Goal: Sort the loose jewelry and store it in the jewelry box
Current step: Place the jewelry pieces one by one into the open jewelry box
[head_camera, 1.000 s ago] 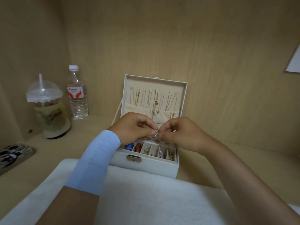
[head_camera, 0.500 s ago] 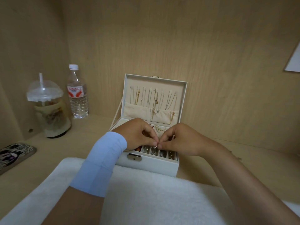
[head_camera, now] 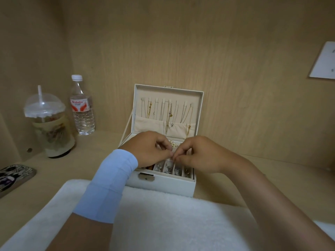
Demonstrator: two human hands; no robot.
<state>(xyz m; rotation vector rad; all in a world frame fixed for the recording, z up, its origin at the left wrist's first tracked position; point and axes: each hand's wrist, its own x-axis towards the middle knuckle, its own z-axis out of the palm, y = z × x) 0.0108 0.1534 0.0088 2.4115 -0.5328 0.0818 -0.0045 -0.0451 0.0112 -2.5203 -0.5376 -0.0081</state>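
The left hand (head_camera: 150, 151) and right hand (head_camera: 201, 154) pinch their fingertips together just above the front compartments (head_camera: 169, 167) of the open jewelry box (head_camera: 163, 186). Whether any piece sits between them I cannot tell.

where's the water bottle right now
In the head view the water bottle stands upright at the back left of the shelf, just right of the dome-lidded drink cup and left of the open jewelry box.
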